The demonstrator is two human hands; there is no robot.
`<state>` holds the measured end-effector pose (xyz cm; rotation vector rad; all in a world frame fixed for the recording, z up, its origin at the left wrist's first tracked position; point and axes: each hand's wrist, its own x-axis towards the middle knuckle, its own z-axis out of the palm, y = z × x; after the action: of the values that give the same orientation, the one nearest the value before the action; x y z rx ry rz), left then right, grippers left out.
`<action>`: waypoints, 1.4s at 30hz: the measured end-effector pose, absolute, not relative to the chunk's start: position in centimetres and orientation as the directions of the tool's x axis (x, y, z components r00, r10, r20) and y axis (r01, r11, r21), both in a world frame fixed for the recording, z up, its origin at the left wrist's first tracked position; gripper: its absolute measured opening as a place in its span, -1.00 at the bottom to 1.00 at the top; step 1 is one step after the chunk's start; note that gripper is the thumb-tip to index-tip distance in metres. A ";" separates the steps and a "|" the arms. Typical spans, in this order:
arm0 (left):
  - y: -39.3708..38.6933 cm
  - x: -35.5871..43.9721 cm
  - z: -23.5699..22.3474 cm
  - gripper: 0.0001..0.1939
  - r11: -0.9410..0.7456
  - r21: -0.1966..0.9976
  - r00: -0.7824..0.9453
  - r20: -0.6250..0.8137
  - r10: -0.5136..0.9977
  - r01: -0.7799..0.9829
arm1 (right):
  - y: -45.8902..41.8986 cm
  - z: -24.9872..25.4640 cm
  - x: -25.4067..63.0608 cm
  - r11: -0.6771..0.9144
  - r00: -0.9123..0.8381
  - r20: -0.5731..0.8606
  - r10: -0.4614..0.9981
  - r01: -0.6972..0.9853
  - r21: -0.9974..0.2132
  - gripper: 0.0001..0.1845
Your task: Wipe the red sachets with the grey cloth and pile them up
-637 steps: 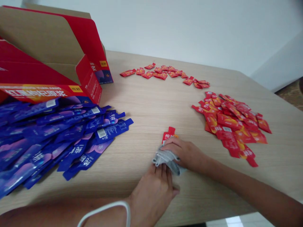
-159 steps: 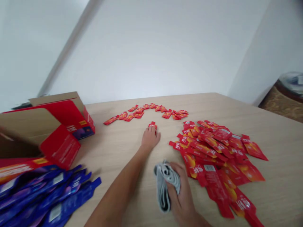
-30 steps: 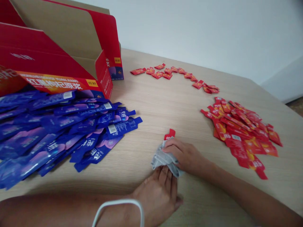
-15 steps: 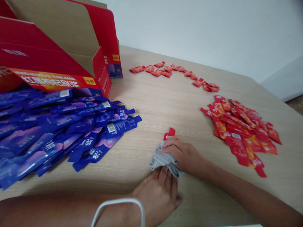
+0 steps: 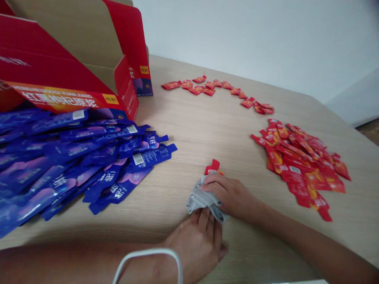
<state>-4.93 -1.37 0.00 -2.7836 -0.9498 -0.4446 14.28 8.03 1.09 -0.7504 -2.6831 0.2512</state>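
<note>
A crumpled grey cloth (image 5: 197, 198) is bunched under my right hand (image 5: 232, 195), whose fingers are closed over it. Beneath the cloth lies a red sachet (image 5: 211, 167); only its spouted far end sticks out, and the rest is hidden. My left hand (image 5: 197, 242) is low against the table on the near side, its fingers pressed together at the cloth's lower edge, where the near end of the sachet is covered. A white band (image 5: 148, 252) loops over the left wrist.
Many blue sachets (image 5: 100, 157) are heaped at left, before an open red carton (image 5: 66, 85). A pile of red sachets (image 5: 302, 165) lies at right. Several more red sachets (image 5: 217, 83) form a curved line at the back, near the white wall (image 5: 251, 39).
Both hands and the cloth stay almost where they were. The view has shifted very slightly; the piles and the carton look unmoved on the table.
</note>
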 end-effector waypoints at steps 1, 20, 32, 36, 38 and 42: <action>-1.3 -4.9 0.0 -0.47 -0.783 -0.066 0.752 0.338 0.565 0.618 | 8.7 0.8 14.3 0.830 -0.792 0.260 0.552 0.493 -0.260 -0.69; -1.5 -4.9 -0.4 -0.45 -0.785 -0.088 0.743 0.399 0.537 0.614 | 13.3 1.0 14.7 0.687 -0.663 0.185 0.725 0.679 -0.257 -0.70; -1.4 -5.0 -0.5 -0.57 -0.810 -0.019 0.774 0.309 0.552 0.586 | 7.1 0.7 13.6 0.836 -0.788 0.288 0.544 0.479 -0.269 -0.72; -1.4 -5.1 -0.7 -0.46 -0.797 -0.076 0.751 0.399 0.526 0.599 | 12.0 0.7 14.3 0.706 -0.680 0.198 0.706 0.650 -0.280 -0.69; -1.3 -5.2 -0.8 -0.47 -0.799 -0.085 0.752 0.411 0.516 0.595 | 14.7 1.6 14.9 0.646 -0.618 0.188 0.764 0.725 -0.239 -0.72; -1.2 -5.3 -0.6 -0.48 -0.799 -0.101 0.755 0.416 0.507 0.592 | 14.1 3.0 15.2 0.655 -0.590 0.291 0.753 0.715 -0.245 -0.67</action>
<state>-5.25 -1.24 -0.60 -2.7263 -0.8664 -0.5495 15.23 14.10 2.99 -1.1608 -2.5060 0.1433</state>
